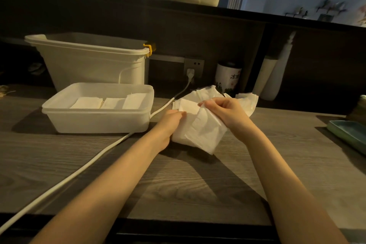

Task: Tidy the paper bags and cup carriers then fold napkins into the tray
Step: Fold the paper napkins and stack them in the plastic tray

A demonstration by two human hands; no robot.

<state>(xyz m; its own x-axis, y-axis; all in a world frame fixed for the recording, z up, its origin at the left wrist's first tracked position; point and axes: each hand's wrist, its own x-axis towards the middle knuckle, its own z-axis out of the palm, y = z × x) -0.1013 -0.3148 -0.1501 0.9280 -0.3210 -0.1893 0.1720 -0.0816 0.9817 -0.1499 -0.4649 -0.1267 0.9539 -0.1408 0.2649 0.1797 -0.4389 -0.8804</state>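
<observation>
A white paper napkin (200,130) is held just above the wooden counter, partly folded. My left hand (168,125) grips its left edge. My right hand (225,111) pinches its upper right corner and bends that part over. Behind the hands lies a loose pile of unfolded white napkins (247,101). To the left stands a shallow white plastic tray (95,121) with three folded napkins (109,102) lying flat side by side inside it.
A tall white bin (89,61) with a yellow clip stands behind the tray. A white cable (79,174) runs from the wall socket across the counter to the near left. A white printed canister (227,77) stands at the back; a green dish (348,134) sits at the right edge.
</observation>
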